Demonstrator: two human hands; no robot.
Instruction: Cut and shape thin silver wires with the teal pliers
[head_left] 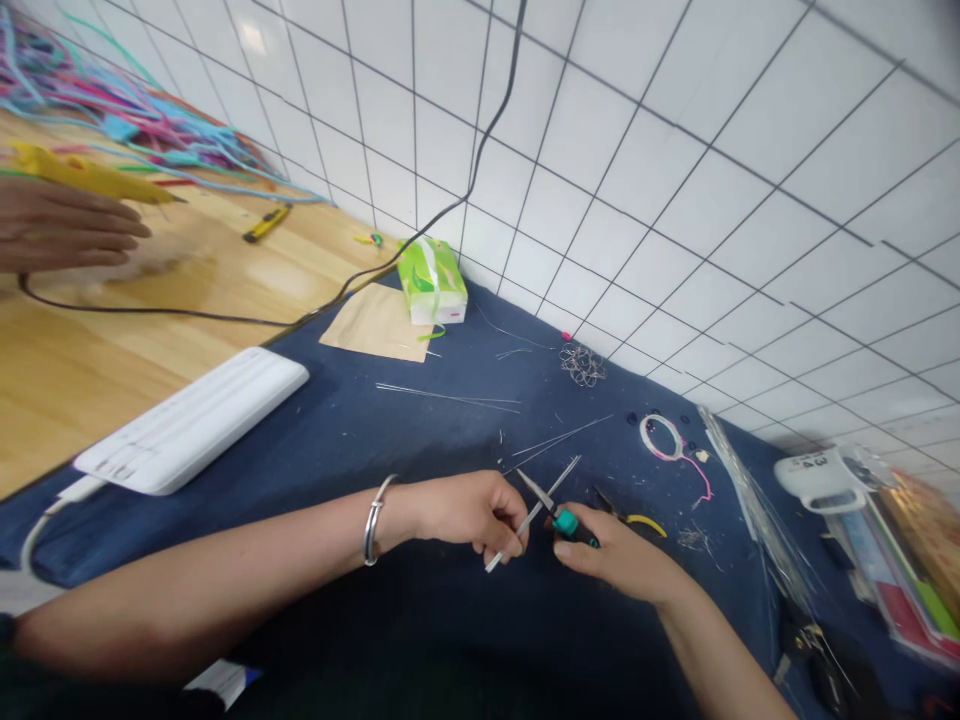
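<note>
Left hand [487,515] pinches the wires [565,477] low, probably leaving tops free for the teal-handled tool [567,522] gripped by right hand [619,552]; can't tell if it's touching them.

white tiled wall [442,110] (one bright glint [253,38]) | wooden tabletop [240,270] | dark-blue tabletop [420,440]

Metal wires [531,517] gleaming near, dull metal on the pliers [566,524], matt cloth [337,430] beneath; smooth plastic power bank [199,420] left, glossy wood tabletop [259,270], shiny tiles [585,150] far!
</note>
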